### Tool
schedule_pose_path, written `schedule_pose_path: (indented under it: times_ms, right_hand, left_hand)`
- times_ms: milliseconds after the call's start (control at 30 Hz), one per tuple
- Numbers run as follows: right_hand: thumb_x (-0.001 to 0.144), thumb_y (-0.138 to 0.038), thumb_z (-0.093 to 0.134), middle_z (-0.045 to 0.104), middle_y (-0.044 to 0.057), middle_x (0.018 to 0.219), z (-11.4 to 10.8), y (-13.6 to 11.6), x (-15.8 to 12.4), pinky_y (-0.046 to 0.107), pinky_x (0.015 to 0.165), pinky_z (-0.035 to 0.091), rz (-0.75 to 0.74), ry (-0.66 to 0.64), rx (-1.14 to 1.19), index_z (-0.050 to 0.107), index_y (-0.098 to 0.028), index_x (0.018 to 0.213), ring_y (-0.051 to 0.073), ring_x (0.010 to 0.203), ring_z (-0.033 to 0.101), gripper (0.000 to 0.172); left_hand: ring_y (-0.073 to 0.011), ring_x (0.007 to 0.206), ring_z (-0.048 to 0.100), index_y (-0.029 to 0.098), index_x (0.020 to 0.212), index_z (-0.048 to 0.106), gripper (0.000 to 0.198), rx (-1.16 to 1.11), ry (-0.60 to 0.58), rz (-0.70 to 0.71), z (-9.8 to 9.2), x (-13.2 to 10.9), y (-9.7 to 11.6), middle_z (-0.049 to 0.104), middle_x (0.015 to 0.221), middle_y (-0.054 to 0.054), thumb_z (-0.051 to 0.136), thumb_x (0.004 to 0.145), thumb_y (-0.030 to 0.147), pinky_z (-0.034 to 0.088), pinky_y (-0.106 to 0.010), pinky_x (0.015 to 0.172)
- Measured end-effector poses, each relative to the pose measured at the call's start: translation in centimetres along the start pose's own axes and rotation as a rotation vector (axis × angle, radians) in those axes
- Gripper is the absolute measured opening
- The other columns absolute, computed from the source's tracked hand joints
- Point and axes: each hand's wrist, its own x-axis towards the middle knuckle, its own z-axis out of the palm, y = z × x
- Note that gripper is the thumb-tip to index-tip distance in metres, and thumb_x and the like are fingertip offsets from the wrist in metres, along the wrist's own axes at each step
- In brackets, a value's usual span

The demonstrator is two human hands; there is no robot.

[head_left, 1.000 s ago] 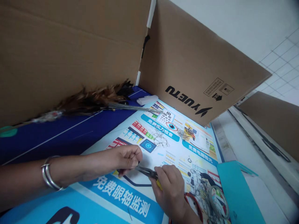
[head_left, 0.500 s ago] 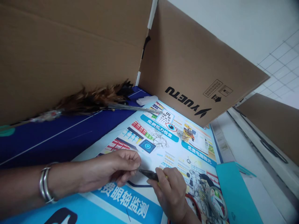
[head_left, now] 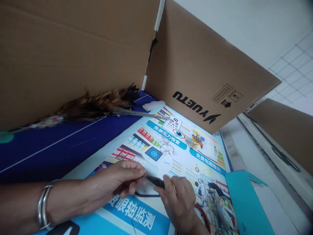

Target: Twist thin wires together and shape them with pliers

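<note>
My right hand (head_left: 178, 199) is wrapped round a pair of pliers (head_left: 156, 181), whose dark jaws point left. The jaw tip reaches the fingertips of my left hand (head_left: 122, 179). Thumb and forefinger of that hand are pinched together; what lies between them, perhaps a bit of thin wire, is too small to make out. Both hands hover over a printed poster (head_left: 137, 213). Beyond them on the poster lie a loose tangle of thin wire (head_left: 167, 146) and a smaller wire clump (head_left: 190, 142).
A bundle of straight wires (head_left: 141, 113) and brown feathers (head_left: 97, 101) lie along the left cardboard wall (head_left: 73, 49). At right are a heap of wire pieces (head_left: 211, 204), a roll (head_left: 227, 212) and a teal folder (head_left: 246, 199). Another cardboard panel (head_left: 207, 65) stands behind.
My left hand has shifted slightly down and left, its fingers still at the jaw tip. The pliers and my right hand have barely moved.
</note>
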Motion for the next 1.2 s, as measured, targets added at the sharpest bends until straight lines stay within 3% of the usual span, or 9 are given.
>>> schedule_pose_path:
  times_ms: [267,733,900,1200]
  right_hand:
    - [0.091,-0.039,0.064,0.068,0.01,0.089,-0.3,-0.1,0.2,0.039,0.066,0.044,-0.042,0.011,-0.017,0.062,-0.015,0.113,0.024,0.075,0.059,0.033]
    - [0.092,-0.038,0.063,0.067,0.011,0.093,-0.3,0.1,-0.1,0.041,0.071,0.042,-0.084,-0.026,-0.061,0.062,-0.016,0.117,0.026,0.082,0.059,0.033]
    - [0.092,-0.035,0.064,0.066,0.01,0.094,-0.2,0.1,-0.1,0.041,0.073,0.042,-0.072,0.044,-0.056,0.064,-0.014,0.114,0.027,0.084,0.058,0.03]
    - [0.092,-0.029,0.063,0.065,0.011,0.095,-0.1,0.2,-0.1,0.041,0.071,0.04,-0.094,0.041,-0.047,0.065,-0.011,0.114,0.027,0.083,0.056,0.028]
  left_hand:
    - [-0.0087,0.048,0.04,0.015,0.07,0.067,0.034,0.116,-0.009,0.024,-0.5,0.2,0.7,0.054,0.053,0.002,0.066,0.083,0.046,0.025,-0.02,0.045]
    - [-0.0095,0.049,0.045,0.015,0.066,0.066,0.036,0.132,-0.041,0.008,-0.7,0.7,1.1,0.058,0.056,-0.001,0.07,0.078,0.048,0.029,-0.02,0.045]
    - [-0.0091,0.047,0.045,0.014,0.067,0.066,0.034,0.127,-0.032,0.01,-0.8,0.9,0.7,0.059,0.056,-0.001,0.069,0.079,0.046,0.03,-0.02,0.044]
    - [-0.0086,0.047,0.045,0.015,0.067,0.066,0.034,0.152,-0.023,0.012,-0.8,1.0,0.8,0.06,0.057,-0.001,0.069,0.078,0.047,0.03,-0.02,0.045]
